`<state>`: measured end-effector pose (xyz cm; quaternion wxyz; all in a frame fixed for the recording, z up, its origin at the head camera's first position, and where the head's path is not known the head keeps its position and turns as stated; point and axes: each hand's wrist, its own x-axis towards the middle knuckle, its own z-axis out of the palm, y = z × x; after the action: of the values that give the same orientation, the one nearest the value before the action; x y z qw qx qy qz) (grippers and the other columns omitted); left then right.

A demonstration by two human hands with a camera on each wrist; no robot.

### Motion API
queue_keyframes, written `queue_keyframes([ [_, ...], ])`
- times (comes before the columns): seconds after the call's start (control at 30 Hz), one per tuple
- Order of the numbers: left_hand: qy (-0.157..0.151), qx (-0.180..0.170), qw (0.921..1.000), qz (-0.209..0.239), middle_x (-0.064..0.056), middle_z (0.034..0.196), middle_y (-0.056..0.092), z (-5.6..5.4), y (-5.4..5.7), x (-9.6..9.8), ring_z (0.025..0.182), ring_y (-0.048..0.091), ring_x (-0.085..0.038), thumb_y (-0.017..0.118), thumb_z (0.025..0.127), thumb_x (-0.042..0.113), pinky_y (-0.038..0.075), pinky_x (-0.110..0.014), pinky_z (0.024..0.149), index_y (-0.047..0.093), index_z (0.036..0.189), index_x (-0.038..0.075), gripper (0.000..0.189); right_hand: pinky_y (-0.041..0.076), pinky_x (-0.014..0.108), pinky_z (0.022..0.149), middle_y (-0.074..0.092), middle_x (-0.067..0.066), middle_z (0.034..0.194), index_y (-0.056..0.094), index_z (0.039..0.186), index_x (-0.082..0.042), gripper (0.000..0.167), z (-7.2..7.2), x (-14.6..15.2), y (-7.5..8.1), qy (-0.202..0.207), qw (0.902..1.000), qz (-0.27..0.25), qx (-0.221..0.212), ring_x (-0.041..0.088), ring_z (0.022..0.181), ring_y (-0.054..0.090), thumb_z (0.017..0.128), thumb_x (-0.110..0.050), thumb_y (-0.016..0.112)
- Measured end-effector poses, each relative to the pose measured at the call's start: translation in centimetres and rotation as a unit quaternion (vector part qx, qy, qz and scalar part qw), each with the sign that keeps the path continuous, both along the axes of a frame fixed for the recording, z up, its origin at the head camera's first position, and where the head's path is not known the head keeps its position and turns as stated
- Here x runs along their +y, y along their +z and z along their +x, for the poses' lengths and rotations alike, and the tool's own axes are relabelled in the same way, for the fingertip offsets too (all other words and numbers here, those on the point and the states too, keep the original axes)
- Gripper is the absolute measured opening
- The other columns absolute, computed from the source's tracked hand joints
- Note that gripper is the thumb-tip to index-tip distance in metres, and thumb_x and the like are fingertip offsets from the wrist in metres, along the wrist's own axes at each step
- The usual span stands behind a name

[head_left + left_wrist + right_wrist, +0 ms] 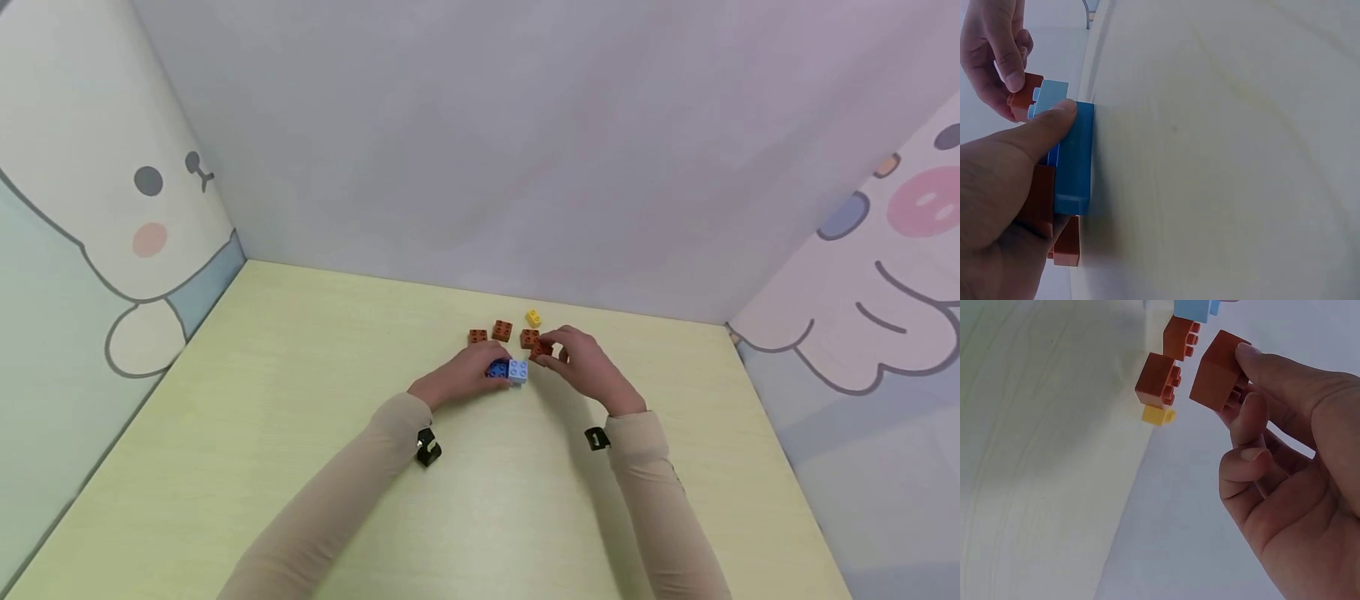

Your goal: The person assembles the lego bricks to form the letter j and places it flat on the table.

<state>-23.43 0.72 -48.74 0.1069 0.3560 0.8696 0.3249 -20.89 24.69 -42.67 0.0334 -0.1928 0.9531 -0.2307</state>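
My left hand [468, 371] grips a build of toy building bricks low at the table top. It has a long blue base brick [1074, 175], with a light blue brick [518, 371] on its right end and a darker blue brick [497, 369] beside that. A reddish-brown brick [1036, 203] shows by the left palm; whether it joins the build I cannot tell. To the right, my right hand [588, 367] pinches another reddish-brown brick [1217, 372] between thumb and fingers, studs toward the palm. This brick is raised off the table, close to the light blue one.
Behind the hands, loose reddish-brown bricks [502, 331] and a small yellow brick [533, 317] lie near the back of the pale table [330, 358]. A grey back wall [480, 167] and printed side panels [90, 275] enclose it.
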Motion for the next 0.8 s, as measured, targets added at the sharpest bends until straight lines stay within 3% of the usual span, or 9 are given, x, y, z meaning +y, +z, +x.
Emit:
queue_keyframes([
  [0.47,-0.009,0.014,0.9998,-0.007,-0.008,0.13,0.064,-0.2,-0.3,-0.2,0.114,0.059,-0.02,0.069,0.099,0.033,0.05,-0.039,0.102,0.065,0.128,0.008,0.039,0.053,0.032,0.078,0.069,0.006,0.114,0.068,0.13,-0.007,0.036,0.9,-1.7,0.7,0.079,0.9966,-0.023,0.002,0.016,0.088,0.059,0.097,-0.019,0.07],
  [0.8,-0.007,0.02,0.9997,-0.009,-0.007,0.128,0.064,-0.2,-0.3,-0.1,0.113,0.059,-0.019,0.068,0.099,0.034,0.05,-0.039,0.101,0.065,0.126,0.008,0.038,0.053,0.031,0.077,0.067,0.012,0.125,0.07,0.124,-0.008,0.029,0.9,-2.2,0.6,0.098,0.9949,-0.025,-0.007,0.019,0.09,0.061,0.096,-0.014,0.071],
])
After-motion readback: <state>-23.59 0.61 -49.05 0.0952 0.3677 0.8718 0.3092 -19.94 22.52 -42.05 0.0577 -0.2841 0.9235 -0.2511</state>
